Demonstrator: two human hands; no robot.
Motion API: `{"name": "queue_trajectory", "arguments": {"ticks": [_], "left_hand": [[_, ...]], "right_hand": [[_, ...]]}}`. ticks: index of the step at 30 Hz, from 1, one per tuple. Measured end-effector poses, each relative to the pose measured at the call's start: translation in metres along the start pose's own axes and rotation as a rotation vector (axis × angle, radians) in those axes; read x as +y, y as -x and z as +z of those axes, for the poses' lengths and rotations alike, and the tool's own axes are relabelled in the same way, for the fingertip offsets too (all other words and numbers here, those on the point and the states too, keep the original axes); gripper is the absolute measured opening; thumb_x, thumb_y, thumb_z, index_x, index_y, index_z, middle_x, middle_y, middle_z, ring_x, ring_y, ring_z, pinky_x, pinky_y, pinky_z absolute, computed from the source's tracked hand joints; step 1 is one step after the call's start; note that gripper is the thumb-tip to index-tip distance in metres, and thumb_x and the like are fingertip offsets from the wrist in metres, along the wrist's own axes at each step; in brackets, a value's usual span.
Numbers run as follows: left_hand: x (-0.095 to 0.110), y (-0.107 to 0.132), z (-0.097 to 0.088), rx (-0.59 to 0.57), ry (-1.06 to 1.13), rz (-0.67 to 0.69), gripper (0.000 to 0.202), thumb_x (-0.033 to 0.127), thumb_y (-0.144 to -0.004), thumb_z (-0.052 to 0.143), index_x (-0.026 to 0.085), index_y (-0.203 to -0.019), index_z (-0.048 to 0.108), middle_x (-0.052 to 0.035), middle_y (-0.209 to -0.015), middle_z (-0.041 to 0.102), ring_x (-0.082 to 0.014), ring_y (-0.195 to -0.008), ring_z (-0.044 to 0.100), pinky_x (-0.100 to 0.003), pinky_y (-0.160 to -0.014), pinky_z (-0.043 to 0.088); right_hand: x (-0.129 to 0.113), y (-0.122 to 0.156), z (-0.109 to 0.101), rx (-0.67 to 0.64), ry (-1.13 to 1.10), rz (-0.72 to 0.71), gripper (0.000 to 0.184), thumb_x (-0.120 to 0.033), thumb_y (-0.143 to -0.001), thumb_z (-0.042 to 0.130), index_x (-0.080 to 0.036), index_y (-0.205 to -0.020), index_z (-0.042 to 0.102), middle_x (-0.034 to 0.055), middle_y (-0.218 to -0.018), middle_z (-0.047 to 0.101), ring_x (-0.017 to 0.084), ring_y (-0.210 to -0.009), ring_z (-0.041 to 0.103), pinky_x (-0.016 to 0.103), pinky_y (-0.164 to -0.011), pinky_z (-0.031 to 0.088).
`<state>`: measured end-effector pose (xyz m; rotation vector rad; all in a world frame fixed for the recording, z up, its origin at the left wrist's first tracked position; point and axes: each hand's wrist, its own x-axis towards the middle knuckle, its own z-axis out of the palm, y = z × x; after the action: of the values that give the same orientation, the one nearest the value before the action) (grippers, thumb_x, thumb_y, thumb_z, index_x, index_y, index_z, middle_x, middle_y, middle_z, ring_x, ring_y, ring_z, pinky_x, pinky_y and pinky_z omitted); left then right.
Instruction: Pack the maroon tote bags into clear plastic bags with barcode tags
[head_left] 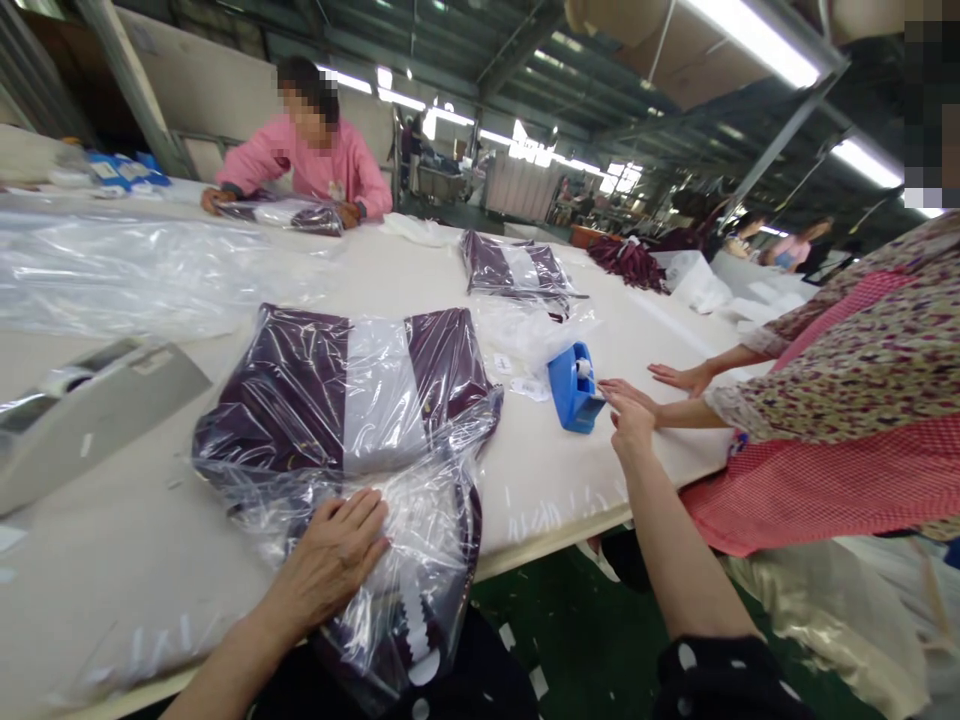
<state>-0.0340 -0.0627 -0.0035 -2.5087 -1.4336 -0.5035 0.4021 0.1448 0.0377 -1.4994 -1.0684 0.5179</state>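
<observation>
My left hand (pixel 337 553) lies flat, fingers stretched out, on the clear plastic bag's loose end (pixel 420 510). Inside the bag is a folded dark maroon garment (pixel 292 385) with a pale grey band (pixel 381 390) across its middle. The bag's near end hangs over the table edge towards my lap. My right hand (pixel 634 430) reaches to the cutting edge of a blue tape dispenser (pixel 574 395), fingers drawn together there. Any tape between them is too small to make out. A co-worker's hand (pixel 686 378) rests on the table just beyond, and their other arm partly overlaps my hand.
Another bagged maroon garment (pixel 517 265) lies farther back. At left are a grey tape dispenser (pixel 97 420) and clear plastic sheets (pixel 150 275). A person in pink (pixel 315 165) handles a bagged garment across the table. The co-worker in a checked apron (pixel 832 480) stands close at right.
</observation>
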Motion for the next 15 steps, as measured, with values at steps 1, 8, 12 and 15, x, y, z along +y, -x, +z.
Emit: {"name": "queue_trajectory", "arguments": {"ticks": [1,8,12,15], "left_hand": [[0.0,0.0,0.0,-0.005,0.004,-0.001,0.025,0.025,-0.09,0.044,0.016,-0.111,0.054,-0.0103,-0.116,0.06,-0.0242,-0.114,0.051,-0.038,-0.089,0.037],[-0.001,-0.001,0.0,-0.023,0.013,0.013,0.025,0.024,-0.09,0.043,0.014,-0.112,0.052,-0.0114,-0.115,0.058,-0.0242,-0.114,0.05,-0.038,-0.089,0.035],[0.003,-0.002,-0.005,-0.082,0.035,-0.038,0.023,0.024,-0.091,0.043,0.015,-0.11,0.051,-0.0121,-0.116,0.055,-0.023,-0.111,0.05,-0.038,-0.089,0.034],[0.007,-0.004,-0.012,-0.158,0.08,-0.093,0.022,0.026,-0.09,0.045,0.015,-0.107,0.051,-0.0118,-0.114,0.055,-0.0224,-0.107,0.051,-0.038,-0.088,0.035]], "right_hand": [[0.005,0.009,-0.003,0.035,-0.051,0.044,0.026,-0.038,-0.083,0.057,-0.013,-0.091,0.057,0.0022,-0.085,0.062,0.012,-0.075,0.059,0.024,-0.062,0.05],[0.045,0.042,0.01,0.034,-0.29,0.232,0.035,-0.045,-0.059,0.066,-0.016,-0.072,0.053,-0.0008,-0.06,0.059,0.009,-0.052,0.054,0.021,-0.046,0.044],[0.05,0.033,0.02,0.067,-0.302,0.257,0.034,-0.042,-0.056,0.066,-0.015,-0.073,0.051,-0.0043,-0.056,0.054,0.005,-0.044,0.046,0.017,-0.039,0.036],[0.048,0.031,0.017,0.08,-0.264,0.257,0.033,-0.04,-0.057,0.065,-0.016,-0.073,0.051,-0.0052,-0.057,0.053,0.004,-0.043,0.043,0.016,-0.038,0.035]]}}
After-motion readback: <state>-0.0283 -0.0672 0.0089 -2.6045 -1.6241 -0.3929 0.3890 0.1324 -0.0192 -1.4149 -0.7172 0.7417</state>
